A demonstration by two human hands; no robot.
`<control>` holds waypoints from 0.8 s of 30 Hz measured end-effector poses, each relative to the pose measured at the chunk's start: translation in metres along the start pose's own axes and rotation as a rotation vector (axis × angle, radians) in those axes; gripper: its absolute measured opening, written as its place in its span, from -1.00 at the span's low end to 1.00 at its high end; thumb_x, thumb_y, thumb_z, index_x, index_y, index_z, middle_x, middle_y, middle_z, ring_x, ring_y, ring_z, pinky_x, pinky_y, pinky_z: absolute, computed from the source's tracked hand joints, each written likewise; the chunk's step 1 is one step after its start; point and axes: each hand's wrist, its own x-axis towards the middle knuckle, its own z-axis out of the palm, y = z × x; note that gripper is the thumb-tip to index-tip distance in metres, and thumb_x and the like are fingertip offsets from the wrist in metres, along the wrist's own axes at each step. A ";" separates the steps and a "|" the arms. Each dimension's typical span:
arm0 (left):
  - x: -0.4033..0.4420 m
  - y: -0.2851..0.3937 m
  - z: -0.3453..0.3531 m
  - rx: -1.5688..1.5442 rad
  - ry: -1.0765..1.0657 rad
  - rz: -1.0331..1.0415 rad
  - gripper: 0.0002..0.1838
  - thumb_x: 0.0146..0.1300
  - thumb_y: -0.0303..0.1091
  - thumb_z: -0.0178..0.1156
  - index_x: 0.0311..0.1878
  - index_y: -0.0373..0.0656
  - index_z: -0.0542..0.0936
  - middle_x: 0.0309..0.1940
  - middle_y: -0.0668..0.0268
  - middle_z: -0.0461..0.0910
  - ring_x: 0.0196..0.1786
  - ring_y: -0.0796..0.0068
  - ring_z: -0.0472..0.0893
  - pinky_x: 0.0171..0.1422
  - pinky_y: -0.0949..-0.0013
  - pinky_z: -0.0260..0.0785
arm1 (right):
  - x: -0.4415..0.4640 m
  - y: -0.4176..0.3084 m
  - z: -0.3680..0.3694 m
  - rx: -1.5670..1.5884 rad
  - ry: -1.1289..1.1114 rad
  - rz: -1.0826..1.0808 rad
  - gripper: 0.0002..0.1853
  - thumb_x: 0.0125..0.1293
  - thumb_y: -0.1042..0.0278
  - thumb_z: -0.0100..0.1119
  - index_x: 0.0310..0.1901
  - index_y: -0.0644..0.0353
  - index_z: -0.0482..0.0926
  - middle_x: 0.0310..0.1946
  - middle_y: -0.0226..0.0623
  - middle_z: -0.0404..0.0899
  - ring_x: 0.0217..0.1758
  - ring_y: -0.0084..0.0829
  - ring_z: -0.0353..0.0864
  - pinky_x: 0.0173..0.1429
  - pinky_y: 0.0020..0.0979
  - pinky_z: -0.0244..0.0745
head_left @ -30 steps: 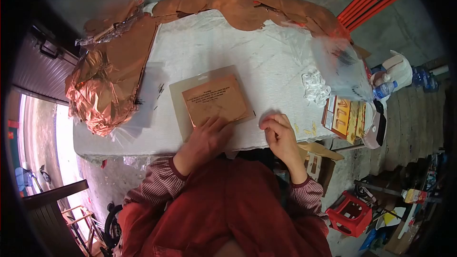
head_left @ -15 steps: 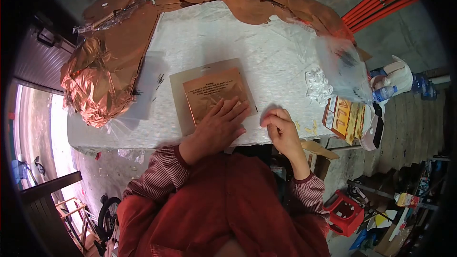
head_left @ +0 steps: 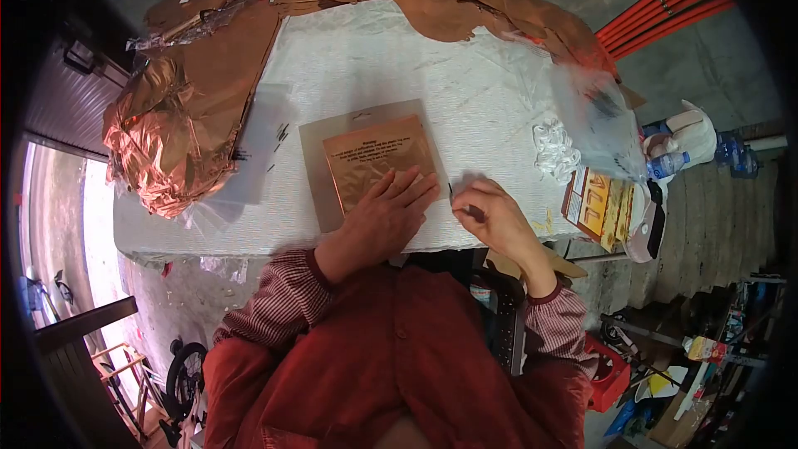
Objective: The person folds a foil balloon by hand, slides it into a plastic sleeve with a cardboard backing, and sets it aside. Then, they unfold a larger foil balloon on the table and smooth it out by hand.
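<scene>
A clear plastic bag with a hang hole and printed warning text lies flat on the white-covered table. Inside it shows a copper-coloured folded sheet. My left hand rests flat on the bag's lower right part, fingers stretched out, covering that corner. Just right of the bag's edge is my right hand, its fingers curled in with thumb and forefinger close together. Whatever it may hold is hidden or too small to make out.
Crumpled copper foil and more clear bags are at the left. Brown sheets line the far edge. White ties, a plastic bag stack and a yellow box sit on the right, with water bottles beyond.
My right hand has moved slightly left and up, towards the bag's right edge, and its fingers have turned inward. The left hand stays flat on the bag.
</scene>
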 end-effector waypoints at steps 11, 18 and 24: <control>0.001 0.000 -0.002 -0.033 -0.016 -0.018 -0.48 0.32 -0.33 0.05 0.35 -0.15 0.33 0.39 0.26 0.28 0.48 0.25 0.18 0.51 0.05 0.02 | 0.013 -0.006 0.007 -0.515 -0.116 -0.303 -0.87 0.02 0.48 0.18 -0.36 0.28 0.52 -0.34 -0.18 0.53 -0.13 -0.15 0.53 0.01 -0.23 0.48; 0.001 -0.001 -0.007 -0.082 -0.063 -0.019 -0.48 0.35 -0.33 0.01 0.37 -0.13 0.30 0.41 0.25 0.25 0.49 0.22 0.15 0.52 0.03 -0.01 | -0.076 -0.017 0.052 -0.417 -0.293 -0.466 -0.84 0.10 0.40 0.12 -0.29 0.27 0.51 -0.29 -0.18 0.52 -0.05 -0.18 0.52 0.14 -0.26 0.44; 0.004 0.001 -0.010 -0.088 -0.060 -0.029 -0.47 0.35 -0.33 0.01 0.38 -0.14 0.28 0.41 0.22 0.24 0.49 0.17 0.15 0.52 0.03 -0.01 | -0.141 0.070 0.101 -0.608 -0.931 0.283 -0.65 0.31 0.28 -0.06 0.08 0.18 0.48 -0.16 -0.07 0.55 -0.18 -0.15 0.59 0.03 -0.28 0.50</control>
